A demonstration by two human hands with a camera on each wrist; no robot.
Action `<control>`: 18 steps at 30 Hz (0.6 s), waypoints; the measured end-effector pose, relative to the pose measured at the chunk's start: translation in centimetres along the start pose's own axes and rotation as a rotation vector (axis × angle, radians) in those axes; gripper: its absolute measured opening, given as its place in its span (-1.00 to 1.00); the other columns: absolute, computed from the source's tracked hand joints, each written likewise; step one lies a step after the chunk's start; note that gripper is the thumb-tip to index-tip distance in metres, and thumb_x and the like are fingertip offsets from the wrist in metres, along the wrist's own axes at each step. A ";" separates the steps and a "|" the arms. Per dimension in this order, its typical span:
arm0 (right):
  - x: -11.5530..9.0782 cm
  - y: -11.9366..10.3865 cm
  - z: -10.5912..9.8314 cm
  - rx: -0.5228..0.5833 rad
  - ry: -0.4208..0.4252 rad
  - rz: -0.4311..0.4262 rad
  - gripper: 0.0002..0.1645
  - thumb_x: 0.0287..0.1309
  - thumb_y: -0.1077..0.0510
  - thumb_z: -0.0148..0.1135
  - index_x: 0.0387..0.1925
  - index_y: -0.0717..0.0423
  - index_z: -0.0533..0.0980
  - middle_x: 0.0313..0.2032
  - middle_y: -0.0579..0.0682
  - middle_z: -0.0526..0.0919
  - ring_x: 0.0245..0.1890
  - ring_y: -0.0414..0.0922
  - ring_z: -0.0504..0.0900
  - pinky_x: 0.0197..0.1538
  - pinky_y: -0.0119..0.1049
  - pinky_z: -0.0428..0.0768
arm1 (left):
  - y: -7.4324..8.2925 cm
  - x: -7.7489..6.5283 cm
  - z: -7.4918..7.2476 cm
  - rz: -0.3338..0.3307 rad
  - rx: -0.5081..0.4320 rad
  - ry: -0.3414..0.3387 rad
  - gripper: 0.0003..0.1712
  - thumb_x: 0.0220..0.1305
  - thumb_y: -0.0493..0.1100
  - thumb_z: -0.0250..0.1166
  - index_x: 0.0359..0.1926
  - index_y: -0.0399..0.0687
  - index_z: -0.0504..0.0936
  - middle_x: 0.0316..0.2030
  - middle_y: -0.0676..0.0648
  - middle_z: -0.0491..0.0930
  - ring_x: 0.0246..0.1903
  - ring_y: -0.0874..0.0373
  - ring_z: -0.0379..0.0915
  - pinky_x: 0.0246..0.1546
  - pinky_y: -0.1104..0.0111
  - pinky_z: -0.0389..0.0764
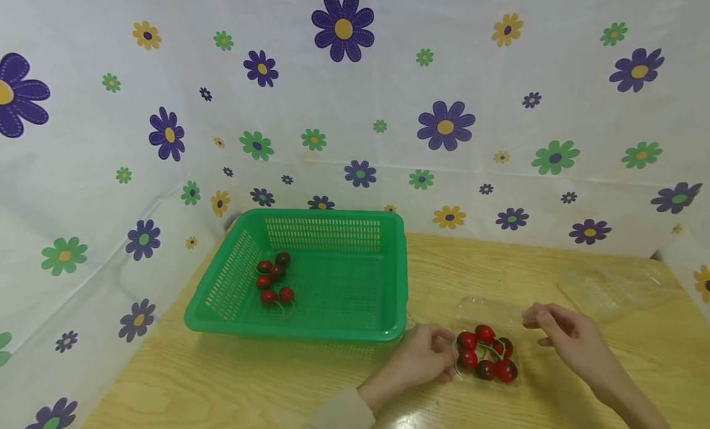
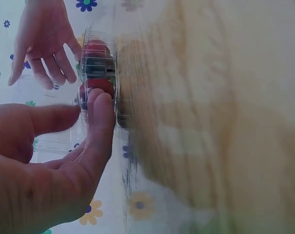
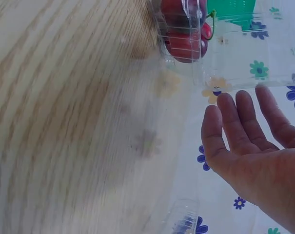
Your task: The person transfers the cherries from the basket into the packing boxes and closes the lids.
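A clear plastic clamshell box [image 1: 488,387] stands on the table with several dark red cherries [image 1: 485,371] inside, some with green stems. Its transparent lid [image 3: 240,58] is raised. My left hand [image 1: 424,357] holds the left side of the box; in the left wrist view its fingertips [image 2: 101,105] lie on the side wall and the thumb is near the rim. My right hand [image 1: 571,336] is beside the lid's right edge, with fingers extended in the right wrist view. A fingertip appears close to the lid edge; contact is unclear.
A green basket [image 1: 400,281] stands left of the box, with several more cherries [image 1: 269,298] at its left side. More clear plastic packaging [image 1: 616,287] lies at the back right of the wooden table [image 1: 266,386]. A white flowered cloth [image 1: 377,96] surrounds the table's back and sides.
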State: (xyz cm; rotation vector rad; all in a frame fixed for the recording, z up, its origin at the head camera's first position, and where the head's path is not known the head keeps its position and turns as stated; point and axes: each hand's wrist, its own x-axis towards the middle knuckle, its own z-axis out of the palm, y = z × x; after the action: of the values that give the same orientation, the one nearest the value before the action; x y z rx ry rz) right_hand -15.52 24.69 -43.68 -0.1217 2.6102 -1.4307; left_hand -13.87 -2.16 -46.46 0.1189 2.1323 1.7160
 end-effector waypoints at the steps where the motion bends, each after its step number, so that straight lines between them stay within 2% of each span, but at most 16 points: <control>1: -0.2 0.0 0.0 -0.021 -0.005 0.000 -0.39 0.60 -0.13 -0.13 0.19 0.32 0.51 0.08 0.17 0.70 -0.14 -0.58 0.58 -0.13 -0.40 0.71 | 0.0 0.0 0.0 0.001 -0.001 0.000 -0.63 0.31 -0.39 0.27 0.13 -0.37 0.57 -0.38 -0.07 0.69 -0.55 0.19 0.63 -0.49 0.37 0.73; 3: -0.5 -0.1 -0.2 -0.044 -0.022 0.007 -0.41 0.59 -0.11 -0.07 0.21 0.31 0.51 0.10 0.21 0.69 -0.14 -0.55 0.60 -0.13 -0.40 0.71 | 0.2 -0.1 0.0 -0.004 0.000 0.004 -0.67 0.39 -0.33 0.22 0.13 -0.35 0.58 -0.39 -0.07 0.68 -0.54 0.17 0.65 -0.49 0.36 0.73; 5: -0.7 -0.2 -0.3 -0.059 -0.040 0.028 -0.41 0.57 -0.13 -0.03 0.22 0.27 0.52 0.12 0.19 0.69 -0.12 -0.51 0.62 -0.11 -0.41 0.70 | 0.3 -0.3 -0.1 -0.014 -0.003 0.002 -0.73 0.49 -0.23 0.16 0.04 -0.34 0.62 -0.40 -0.09 0.67 -0.54 0.14 0.66 -0.49 0.34 0.73; 8: -1.1 -0.3 -0.5 -0.081 -0.083 0.073 -0.40 0.53 -0.18 0.03 0.25 0.20 0.51 0.16 0.14 0.68 -0.06 -0.41 0.63 -0.08 -0.36 0.69 | 0.4 -0.6 -0.1 -0.044 0.000 0.000 -0.58 0.59 0.00 0.05 -0.11 -0.29 0.63 -0.40 -0.10 0.65 -0.53 0.10 0.67 -0.48 0.31 0.73; 10: -1.3 -0.3 -0.5 -0.110 -0.108 0.101 -0.40 0.49 -0.21 0.08 0.25 0.15 0.52 0.18 0.11 0.67 0.01 -0.31 0.63 -0.06 -0.34 0.66 | 0.4 -0.7 -0.2 -0.061 -0.005 -0.006 -0.43 0.61 0.14 -0.04 -0.11 -0.31 0.62 -0.33 -0.14 0.68 -0.51 0.07 0.69 -0.46 0.28 0.74; 14: -1.7 -0.2 -0.1 -0.189 -0.138 0.108 -0.40 0.41 -0.23 0.19 0.22 0.10 0.54 0.17 0.08 0.67 0.13 -0.05 0.63 -0.08 -0.34 0.66 | 0.5 -1.1 -0.3 -0.082 -0.021 -0.018 -0.18 0.59 0.30 -0.15 0.24 -0.40 0.51 -0.13 -0.21 0.71 -0.44 -0.03 0.74 -0.40 0.22 0.77; 17: -2.1 0.1 0.3 -0.235 -0.145 0.066 -0.41 0.37 -0.20 0.25 0.19 0.12 0.56 0.15 0.10 0.68 0.14 0.07 0.64 -0.14 -0.38 0.70 | 0.5 -1.3 -0.4 -0.093 -0.022 -0.031 -0.17 0.59 0.29 -0.13 0.32 -0.42 0.45 -0.15 -0.19 0.71 -0.42 -0.05 0.75 -0.38 0.21 0.77; 18: -2.2 0.1 0.4 -0.246 -0.148 0.057 -0.42 0.36 -0.20 0.26 0.19 0.11 0.56 0.15 0.09 0.68 0.13 0.08 0.64 -0.15 -0.41 0.70 | 0.5 -1.4 -0.5 -0.097 -0.022 -0.033 -0.20 0.58 0.27 -0.09 0.29 -0.42 0.48 -0.18 -0.16 0.69 -0.42 -0.04 0.75 -0.38 0.22 0.77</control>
State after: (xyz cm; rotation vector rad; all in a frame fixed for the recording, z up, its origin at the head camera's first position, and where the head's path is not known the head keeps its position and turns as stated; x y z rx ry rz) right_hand -13.27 24.76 -43.78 -0.1735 2.6323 -1.0354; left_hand -12.81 -2.90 -45.54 0.0374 2.0603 1.6698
